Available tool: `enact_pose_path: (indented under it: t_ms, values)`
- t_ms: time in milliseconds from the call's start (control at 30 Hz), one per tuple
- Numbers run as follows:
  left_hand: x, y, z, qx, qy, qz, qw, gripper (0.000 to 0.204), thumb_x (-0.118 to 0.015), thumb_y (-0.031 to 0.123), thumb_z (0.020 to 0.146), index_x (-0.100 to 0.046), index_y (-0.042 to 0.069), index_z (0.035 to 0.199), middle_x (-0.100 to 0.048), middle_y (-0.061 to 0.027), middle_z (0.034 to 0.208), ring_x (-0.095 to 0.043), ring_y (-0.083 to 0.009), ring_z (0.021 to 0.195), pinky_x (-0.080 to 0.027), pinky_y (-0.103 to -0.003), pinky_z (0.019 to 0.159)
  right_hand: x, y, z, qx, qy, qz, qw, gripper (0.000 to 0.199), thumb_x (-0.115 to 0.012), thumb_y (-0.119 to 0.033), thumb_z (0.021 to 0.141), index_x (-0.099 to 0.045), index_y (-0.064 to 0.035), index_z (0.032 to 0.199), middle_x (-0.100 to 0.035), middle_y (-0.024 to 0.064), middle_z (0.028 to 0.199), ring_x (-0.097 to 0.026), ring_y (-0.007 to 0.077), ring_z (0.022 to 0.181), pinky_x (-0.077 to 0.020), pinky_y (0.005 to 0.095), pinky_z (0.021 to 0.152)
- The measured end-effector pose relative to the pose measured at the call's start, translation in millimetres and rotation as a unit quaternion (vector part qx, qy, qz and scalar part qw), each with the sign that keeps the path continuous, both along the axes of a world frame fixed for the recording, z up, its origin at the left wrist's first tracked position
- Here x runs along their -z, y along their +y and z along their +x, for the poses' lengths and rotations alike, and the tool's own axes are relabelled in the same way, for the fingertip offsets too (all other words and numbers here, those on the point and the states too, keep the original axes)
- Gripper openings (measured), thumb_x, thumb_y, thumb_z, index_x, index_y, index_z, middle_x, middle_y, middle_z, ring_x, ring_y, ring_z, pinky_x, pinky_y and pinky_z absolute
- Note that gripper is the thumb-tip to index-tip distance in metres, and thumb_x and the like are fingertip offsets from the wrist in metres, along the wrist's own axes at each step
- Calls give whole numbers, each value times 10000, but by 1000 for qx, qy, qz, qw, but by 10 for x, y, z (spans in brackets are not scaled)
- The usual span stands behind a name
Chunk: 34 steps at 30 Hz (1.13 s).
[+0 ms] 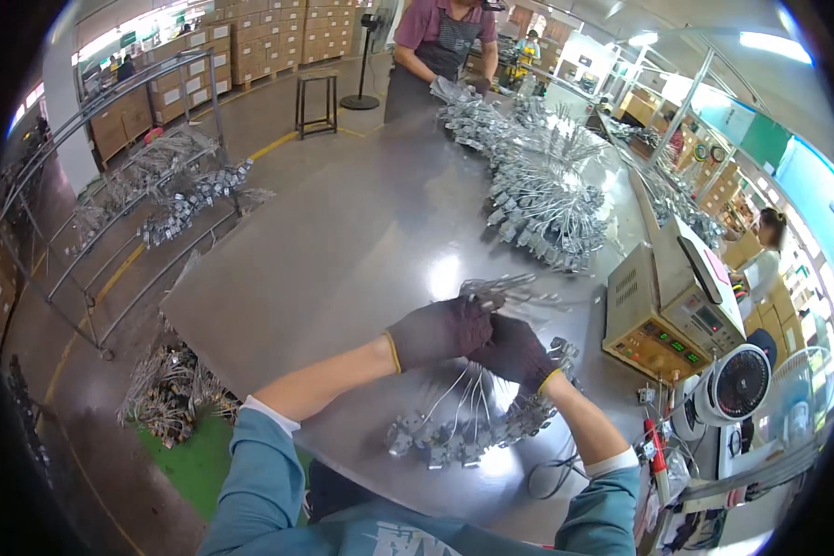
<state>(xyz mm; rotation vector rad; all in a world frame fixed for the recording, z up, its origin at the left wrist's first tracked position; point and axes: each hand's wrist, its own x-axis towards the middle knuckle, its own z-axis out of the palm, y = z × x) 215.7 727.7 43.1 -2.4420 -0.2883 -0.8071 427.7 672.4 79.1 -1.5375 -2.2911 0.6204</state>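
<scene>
My left hand (443,332), in a dark knit glove, is closed around a bundle of thin grey cables (511,289) over the steel-topped table (324,250). Pressed against it, my right hand (517,350), gloved alike, is closed on the same bundle. Loose cable ends stick out beyond my fingers. On the near side the cables fan down to small silvery metal parts (473,440) lying on the tabletop. The fingertips and the grip point are mostly hidden by the gloves.
A large heap of similar cables (551,208) covers the table's far right. Stacked test instruments (663,320) and a small white fan (739,382) stand at right. A co-worker (445,46) handles cables at the far end. A metal rack (157,176) with cables stands left.
</scene>
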Motion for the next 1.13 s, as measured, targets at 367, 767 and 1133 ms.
enact_pose_path:
  t_ms: [367, 767, 1133]
  values:
    - [-765, 62, -602, -215, 76, 54, 972, 136, -624, 126, 887, -629, 109, 1023, -625, -99, 1067, -599, -259, 1110, -524, -360, 962, -515, 1362, 872, 316, -62, 256, 912, 790, -673, -653, 959, -614, -78, 1497, -697, 249, 1373, -661, 462, 1246, -526, 498, 1045]
    - [-519, -128, -632, -193, 134, -218, 947, 123, -691, 224, 816, -748, 122, 854, -729, -112, 923, -674, -312, 1014, -515, -479, 969, 440, 224, -592, -7, -77, 364, 928, 413, -663, -343, 951, -671, -94, 1281, -607, 206, 1239, -562, 381, 1177, -427, 524, 938]
    - [-74, -259, -270, -463, 309, -242, 795, 282, -736, 313, 778, -834, 147, 984, -798, -100, 1033, -720, -338, 1070, -482, -521, 942, 682, 325, -633, 28, -43, 346, 937, 461, -678, -388, 950, -667, -102, 1312, -582, 191, 1382, -514, 378, 1325, -377, 549, 1072]
